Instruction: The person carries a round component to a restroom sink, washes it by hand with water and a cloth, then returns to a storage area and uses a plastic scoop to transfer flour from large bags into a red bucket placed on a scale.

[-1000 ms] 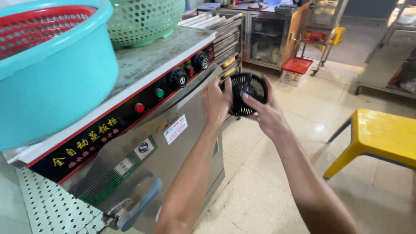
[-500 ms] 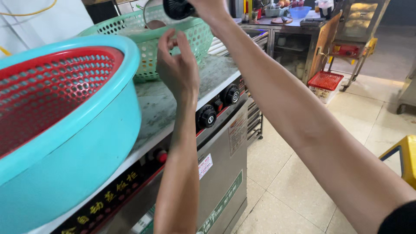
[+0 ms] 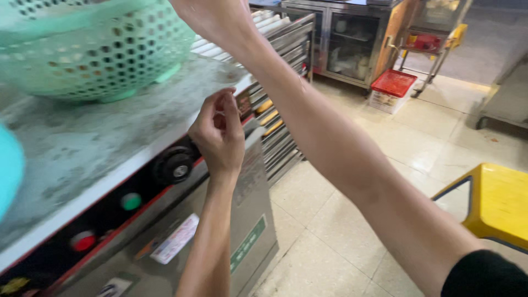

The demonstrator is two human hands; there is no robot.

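Observation:
My left hand (image 3: 217, 137) hovers at the front edge of the worn grey top (image 3: 110, 126) of a steel machine, fingers curled in towards the thumb, nothing visible in them. Just left of it is a black knob (image 3: 175, 168) on the machine's control strip. My right arm crosses the view diagonally. My right hand (image 3: 212, 16) is raised at the top edge, beside a green perforated basket (image 3: 104, 55), and is mostly cut off, so anything it holds is hidden.
A green button (image 3: 131, 201) and a red button (image 3: 83, 241) sit on the strip. A teal basin's rim (image 3: 8, 170) shows at the left. Beyond are a tray rack (image 3: 275, 110), a glass-door cabinet (image 3: 352, 44), a red crate (image 3: 394, 83) and a yellow stool (image 3: 498, 203).
My right hand rose from the machine's front with a round black object and is now cut off at the top. My left hand dropped to the top's edge. The view swung right.

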